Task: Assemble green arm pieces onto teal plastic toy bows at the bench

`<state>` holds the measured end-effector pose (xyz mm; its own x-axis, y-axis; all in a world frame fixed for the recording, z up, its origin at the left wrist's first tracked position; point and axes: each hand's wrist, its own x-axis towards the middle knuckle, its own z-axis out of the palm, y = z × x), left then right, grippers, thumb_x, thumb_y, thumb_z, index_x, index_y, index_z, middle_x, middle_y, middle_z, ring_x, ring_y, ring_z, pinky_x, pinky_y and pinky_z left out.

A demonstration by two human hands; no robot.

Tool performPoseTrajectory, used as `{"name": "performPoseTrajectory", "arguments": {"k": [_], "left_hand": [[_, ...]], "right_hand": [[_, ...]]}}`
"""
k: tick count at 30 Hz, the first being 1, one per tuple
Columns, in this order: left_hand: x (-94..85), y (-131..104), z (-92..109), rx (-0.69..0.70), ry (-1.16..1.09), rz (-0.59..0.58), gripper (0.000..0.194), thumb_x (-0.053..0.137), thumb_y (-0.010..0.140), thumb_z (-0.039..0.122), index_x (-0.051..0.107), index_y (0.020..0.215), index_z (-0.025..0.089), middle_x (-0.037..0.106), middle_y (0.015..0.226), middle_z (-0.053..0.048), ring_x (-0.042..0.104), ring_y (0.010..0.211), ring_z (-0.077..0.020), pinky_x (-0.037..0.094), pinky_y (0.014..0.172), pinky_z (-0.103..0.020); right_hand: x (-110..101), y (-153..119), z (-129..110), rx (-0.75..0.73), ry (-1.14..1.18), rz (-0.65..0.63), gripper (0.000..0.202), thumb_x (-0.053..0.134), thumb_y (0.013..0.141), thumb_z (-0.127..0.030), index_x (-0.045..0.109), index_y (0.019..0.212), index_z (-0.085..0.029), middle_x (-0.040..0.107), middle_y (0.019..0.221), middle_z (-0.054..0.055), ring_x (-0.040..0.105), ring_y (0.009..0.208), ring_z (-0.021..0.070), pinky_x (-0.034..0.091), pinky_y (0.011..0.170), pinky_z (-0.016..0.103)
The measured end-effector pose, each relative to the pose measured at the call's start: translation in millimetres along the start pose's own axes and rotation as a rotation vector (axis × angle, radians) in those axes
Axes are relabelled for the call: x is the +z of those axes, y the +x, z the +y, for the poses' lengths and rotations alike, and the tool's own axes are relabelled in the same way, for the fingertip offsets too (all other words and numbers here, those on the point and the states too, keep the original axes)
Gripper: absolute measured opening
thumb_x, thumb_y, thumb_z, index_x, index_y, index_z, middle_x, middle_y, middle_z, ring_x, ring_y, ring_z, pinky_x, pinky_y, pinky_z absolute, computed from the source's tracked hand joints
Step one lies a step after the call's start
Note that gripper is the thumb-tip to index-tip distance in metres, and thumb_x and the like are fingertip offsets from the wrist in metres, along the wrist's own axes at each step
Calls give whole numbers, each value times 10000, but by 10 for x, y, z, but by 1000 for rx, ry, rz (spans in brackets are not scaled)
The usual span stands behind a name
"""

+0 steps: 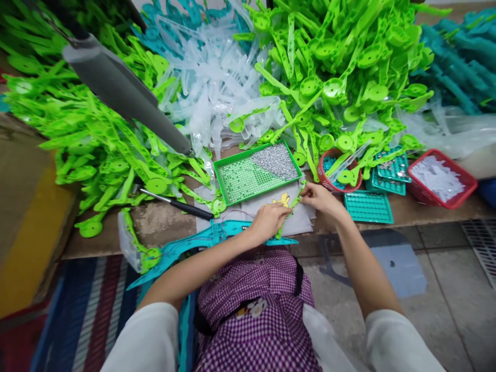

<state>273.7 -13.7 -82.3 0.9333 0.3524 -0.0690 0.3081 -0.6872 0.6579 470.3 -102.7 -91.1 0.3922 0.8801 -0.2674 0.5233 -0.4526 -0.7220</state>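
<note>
My left hand point(270, 219) is closed on a slim bright green plastic part point(285, 227), held upright at a slant over a grey cloth point(253, 206) with a yellow cartoon figure. At the part's upper end, the fingers of my right hand point(321, 199) are pinched together on it; any small piece between them is too small to make out. Just below my left hand lies a long teal plastic piece point(189, 238) with thin wires along it. Behind both hands stands a green tray point(223, 182) with many small silvery metal pieces on its right side.
A screwdriver point(182, 205) lies left of the cloth. Heaps of green parts point(112, 139) and clear plastic parts point(217, 77) cover the back. A grey pole-like tool point(127, 98) hangs at left. Red baskets point(449, 194) and teal trays point(368, 207) stand at right.
</note>
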Motion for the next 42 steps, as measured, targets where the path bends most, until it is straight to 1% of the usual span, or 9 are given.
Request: {"name": "performPoseTrajectory", "arguments": {"k": [6,9,13,16,22,27,34,38,42], "left_hand": [[-37,21,-26,-54,-120,44,156,574,876,205,677,990,177,707,906,-37,643,811,-164,476,762,-259],[-58,3,27,-48,-26,14,161,537,900,212,684,959,183,689,917,-49,634,827,-171,468,766,-264],[-87,-32,144,-80,168,-59,253,426,951,222,665,1023,184,662,1003,-88,632,893,-202,476,777,-298],[-103,-36,186,-96,231,-97,262,404,958,233,648,1048,204,655,1025,-75,633,902,-205,487,769,-303],[-141,-38,185,-25,359,-165,258,378,964,217,610,1070,176,629,1028,-88,627,883,-198,499,737,-297],[-148,-62,150,83,365,-152,278,349,974,210,603,1072,150,610,1010,-93,614,890,-199,506,748,-312],[-121,-24,50,54,169,-117,275,417,964,245,664,1054,165,625,980,-76,611,912,-190,489,819,-313],[-173,-73,18,83,144,-114,271,430,951,199,665,1084,176,611,980,-73,602,897,-183,484,801,-303],[-218,-210,32,-2,208,-23,278,426,962,256,666,1067,164,580,940,-71,599,806,-169,499,757,-305]], "right_hand": [[69,-142,-77,17,-145,102,112,564,782,-261,610,882,-242,665,779,3,601,735,186,386,625,264],[224,-299,-73,-36,-198,209,170,499,859,-280,621,966,-231,673,890,43,611,798,208,406,677,297],[451,-487,23,-156,-167,416,294,424,934,-326,623,1116,-207,661,996,84,611,931,223,431,824,346],[550,-582,71,-258,-205,506,300,404,955,-312,640,1115,-220,664,1054,83,592,989,219,425,858,358],[558,-692,12,-339,-567,376,334,425,954,-268,601,1234,-223,666,1165,72,553,935,243,378,800,399],[571,-790,21,-410,-467,303,381,419,948,-222,554,1304,-235,631,1257,49,522,1064,238,374,909,397],[391,-637,-155,-187,-226,175,265,468,930,-346,686,1071,-293,677,1134,30,566,1022,245,395,834,408],[361,-532,-275,-20,-140,200,202,532,889,-368,710,917,-275,699,1031,13,598,967,234,413,827,380],[397,-522,-326,31,-140,212,178,562,869,-389,703,880,-281,701,1011,-4,605,969,227,408,810,362]]}}
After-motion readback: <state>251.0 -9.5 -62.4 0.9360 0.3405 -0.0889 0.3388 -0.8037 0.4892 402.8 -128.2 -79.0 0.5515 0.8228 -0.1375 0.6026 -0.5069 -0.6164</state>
